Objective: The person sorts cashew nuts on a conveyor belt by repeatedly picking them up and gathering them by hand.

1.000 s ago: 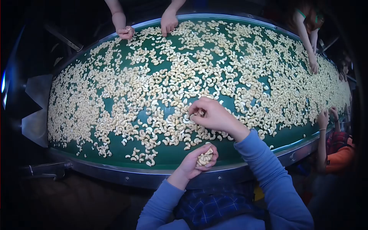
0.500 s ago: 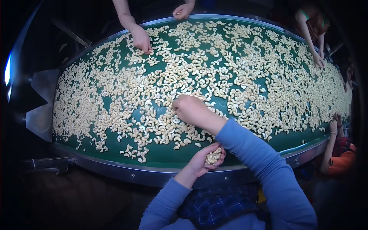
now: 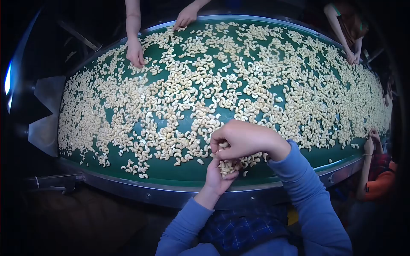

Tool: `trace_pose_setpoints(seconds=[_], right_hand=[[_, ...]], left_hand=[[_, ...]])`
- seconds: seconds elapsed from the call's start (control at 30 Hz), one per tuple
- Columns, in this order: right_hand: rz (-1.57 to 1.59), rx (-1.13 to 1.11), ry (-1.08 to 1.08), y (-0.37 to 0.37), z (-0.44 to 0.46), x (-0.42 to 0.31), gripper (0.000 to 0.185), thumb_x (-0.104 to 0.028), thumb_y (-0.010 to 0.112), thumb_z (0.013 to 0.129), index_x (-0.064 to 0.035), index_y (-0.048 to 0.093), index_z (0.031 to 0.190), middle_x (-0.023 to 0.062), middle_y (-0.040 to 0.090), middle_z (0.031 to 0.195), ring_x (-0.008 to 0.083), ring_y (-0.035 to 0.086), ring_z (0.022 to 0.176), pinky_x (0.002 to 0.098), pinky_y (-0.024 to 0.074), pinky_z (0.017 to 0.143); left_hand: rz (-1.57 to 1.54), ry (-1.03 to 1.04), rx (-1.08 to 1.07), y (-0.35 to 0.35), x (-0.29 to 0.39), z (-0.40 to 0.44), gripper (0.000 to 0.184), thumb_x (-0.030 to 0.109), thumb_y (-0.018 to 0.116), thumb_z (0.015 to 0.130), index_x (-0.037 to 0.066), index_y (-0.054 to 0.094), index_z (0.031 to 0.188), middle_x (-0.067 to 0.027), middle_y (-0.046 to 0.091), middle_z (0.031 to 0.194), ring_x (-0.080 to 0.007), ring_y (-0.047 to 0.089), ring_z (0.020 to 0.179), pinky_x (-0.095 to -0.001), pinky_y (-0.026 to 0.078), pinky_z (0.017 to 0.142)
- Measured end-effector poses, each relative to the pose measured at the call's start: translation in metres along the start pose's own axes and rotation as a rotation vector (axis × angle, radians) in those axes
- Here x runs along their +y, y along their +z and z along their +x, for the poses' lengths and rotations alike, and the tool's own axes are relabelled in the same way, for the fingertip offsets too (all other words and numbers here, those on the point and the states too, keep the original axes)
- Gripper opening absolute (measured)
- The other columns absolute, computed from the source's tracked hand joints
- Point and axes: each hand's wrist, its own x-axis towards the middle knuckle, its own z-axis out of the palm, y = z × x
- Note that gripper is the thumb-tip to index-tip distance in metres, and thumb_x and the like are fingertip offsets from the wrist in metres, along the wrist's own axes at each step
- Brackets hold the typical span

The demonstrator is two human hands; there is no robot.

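Note:
My left hand (image 3: pixel 216 181) is cupped, palm up, around a small pile of cashew nuts (image 3: pixel 228 169) near the front edge of the green belt. Just above it is my right hand (image 3: pixel 245 138), its fingers curled and pinched together over the pile. A pale cashew nut (image 3: pixel 224 145) shows between the thumb and fingers of that hand. Part of the pile and the left fingertips are hidden under the right hand. Loose cashew nuts (image 3: pixel 183 85) lie spread across the belt (image 3: pixel 171 173) beyond both hands.
A metal rail (image 3: pixel 128 190) borders the belt in front. Across the belt, another person's hands (image 3: pixel 135 53) work among the nuts. A person at far right (image 3: pixel 351 55) and one in orange at near right (image 3: pixel 379 183) also reach in. Metal plates (image 3: pixel 45 134) stand at the left end.
My right hand has drawn back from the nuts on the belt to my left hand. The nuts have shifted left with the belt. The hands across from me have moved left.

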Motion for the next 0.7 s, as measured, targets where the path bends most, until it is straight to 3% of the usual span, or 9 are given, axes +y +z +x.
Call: trace_pose_setpoints(seconds=[0.1,0.13,0.2,0.27,0.43,0.57,0.6,0.7], right_hand=[[-0.309,0.051,0.077,-0.001,-0.016,-0.005,0.02,-0.023,0.068,0.076,-0.0054,0.071,0.086,0.0139,0.069,0.076,0.0324,0.068,0.074,0.0409,0.0533,0.068],[-0.426,0.095,0.107,0.003,-0.012,-0.004,0.02,-0.023,0.068,0.077,-0.0057,0.071,0.087,0.0141,0.069,0.076,0.0333,0.068,0.074,0.0419,0.0535,0.068],[-0.408,0.238,0.03,0.014,0.024,0.01,0.013,-0.016,0.065,0.079,-0.0064,0.071,0.086,0.0144,0.068,0.077,0.0348,0.067,0.075,0.0438,0.0534,0.069],[-0.279,0.334,-0.178,0.029,0.06,0.02,0.008,-0.008,0.066,0.075,-0.0019,0.069,0.078,0.0177,0.066,0.076,0.0342,0.068,0.077,0.0438,0.0545,0.066],[-0.655,0.131,-0.223,0.057,0.112,0.031,0.012,-0.004,0.065,0.074,-0.0029,0.072,0.083,0.0147,0.069,0.081,0.0311,0.07,0.081,0.0403,0.056,0.065],[-0.665,0.023,-0.182,0.044,0.098,0.032,0.015,-0.003,0.069,0.071,-0.0029,0.073,0.086,0.0156,0.07,0.087,0.0313,0.071,0.082,0.0405,0.057,0.067],[-0.625,0.04,-0.168,0.039,0.09,0.037,0.009,-0.005,0.067,0.071,-0.0035,0.072,0.079,0.0175,0.069,0.081,0.036,0.069,0.078,0.0425,0.0558,0.066],[-0.574,-0.001,-0.142,0.021,0.063,0.054,0.01,-0.006,0.067,0.072,-0.0031,0.072,0.08,0.0177,0.069,0.081,0.0359,0.068,0.079,0.0418,0.0554,0.067]], left_hand=[[0.042,0.091,0.022,0.004,-0.012,0.006,0.031,0.032,0.04,0.1,0.008,0.058,0.104,-0.0065,0.06,0.089,-0.0154,0.051,0.069,-0.0186,0.034,0.039],[-0.038,0.068,-0.146,-0.001,-0.014,0.01,0.03,0.032,0.04,0.1,0.008,0.058,0.103,-0.0064,0.06,0.088,-0.0156,0.053,0.069,-0.0189,0.035,0.039],[-0.059,0.027,-0.148,-0.004,-0.019,0.016,0.03,0.033,0.041,0.099,0.009,0.059,0.102,-0.0064,0.06,0.087,-0.0152,0.053,0.069,-0.0189,0.035,0.039],[-0.071,0.001,-0.146,-0.007,-0.025,0.019,0.031,0.035,0.042,0.099,0.009,0.059,0.101,-0.0066,0.061,0.088,-0.0151,0.054,0.068,-0.0187,0.035,0.039],[-0.132,-0.003,-0.15,-0.015,-0.045,0.031,0.032,0.037,0.044,0.098,0.01,0.058,0.108,-0.0072,0.063,0.099,-0.0167,0.056,0.069,-0.0202,0.036,0.039],[-0.075,0.006,-0.175,-0.014,-0.06,0.039,0.032,0.037,0.044,0.098,0.01,0.056,0.11,-0.0074,0.062,0.102,-0.0174,0.055,0.069,-0.0217,0.037,0.04],[-0.073,-0.009,-0.174,-0.008,-0.064,0.04,0.032,0.036,0.044,0.098,0.009,0.056,0.109,-0.0077,0.061,0.099,-0.0176,0.054,0.069,-0.0214,0.037,0.04],[-0.081,-0.049,-0.19,0.006,-0.075,0.045,0.03,0.035,0.044,0.098,0.008,0.056,0.105,-0.0083,0.058,0.093,-0.0179,0.052,0.069,-0.0204,0.036,0.039]])
